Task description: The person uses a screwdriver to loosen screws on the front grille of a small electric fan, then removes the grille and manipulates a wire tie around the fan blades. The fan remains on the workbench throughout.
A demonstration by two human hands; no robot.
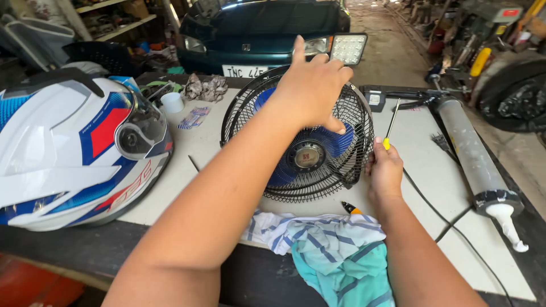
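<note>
— How many fans?
— One fan [307, 153], under the left hand [313, 85].
— And screwdrivers?
— One screwdriver [390, 128], in the right hand [385, 170].
— Helmets?
— One helmet [74, 148], far left of both hands.

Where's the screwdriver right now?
In the head view, the screwdriver stands upright in the right hand, right of the fan and left of the grey tube on the table.

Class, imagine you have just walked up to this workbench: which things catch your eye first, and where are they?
A black-caged fan with blue blades stands mid-bench, the left hand on its upper grille and the right hand gripping a yellow-handled screwdriver at its right edge. A white, blue and red helmet fills the left side.
</note>
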